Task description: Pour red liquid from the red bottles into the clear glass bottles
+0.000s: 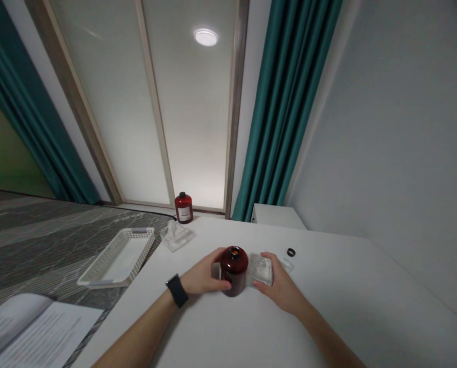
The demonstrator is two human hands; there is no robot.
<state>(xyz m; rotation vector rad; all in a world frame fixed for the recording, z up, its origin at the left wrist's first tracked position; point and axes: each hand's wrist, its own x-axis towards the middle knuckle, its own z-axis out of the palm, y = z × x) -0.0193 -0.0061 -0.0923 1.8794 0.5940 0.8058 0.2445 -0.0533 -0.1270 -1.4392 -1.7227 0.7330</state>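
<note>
A dark red-brown glass bottle (pixel 234 271) stands upright on the white table, its neck uncovered. My left hand (pixel 207 273) is wrapped round the bottle's left side, with a dark watch on the wrist. To the bottle's right, my right hand (pixel 276 283) grips a small clear box (pixel 260 269) between thumb and fingers. What the box contains is too blurred to make out. A black ring (pixel 291 252) lies on the table beyond my right hand, and a small clear plastic piece (pixel 287 264) shows partly behind its fingers.
A second red bottle (pixel 184 208) with a black cap and white label stands at the table's far left corner. Near it lies a clear tissue pack (pixel 175 236). Left of the table are a white basket (pixel 83 280) and an open book (pixel 55 327). A wall (pixel 404 153) bounds the right.
</note>
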